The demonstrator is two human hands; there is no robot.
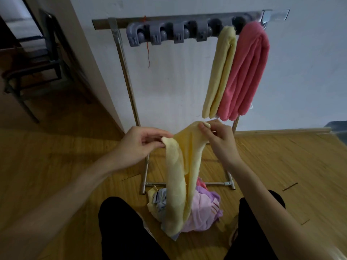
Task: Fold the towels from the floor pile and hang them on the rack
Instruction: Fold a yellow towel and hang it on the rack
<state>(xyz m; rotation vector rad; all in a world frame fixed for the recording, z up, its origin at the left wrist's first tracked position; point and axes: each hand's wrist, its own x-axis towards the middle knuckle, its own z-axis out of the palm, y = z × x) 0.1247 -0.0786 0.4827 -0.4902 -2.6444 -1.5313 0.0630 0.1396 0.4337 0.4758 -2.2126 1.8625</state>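
Observation:
A pale yellow towel [180,177] hangs between my hands, its lower end reaching the pile of towels [202,209] on the floor between my legs. My left hand [139,145] pinches one top corner and my right hand [217,137] pinches the other. Behind them stands the metal rack [131,94] with a row of grey clips [167,33] along its top bar. A folded yellow towel [219,72] and a folded pink towel [246,72] hang at the rack's right end.
A white wall stands behind the rack. A dark chair [37,59] sits at the left past the wall corner. Wooden floor [291,166] spreads on both sides. My black-clad legs [127,231] frame the pile.

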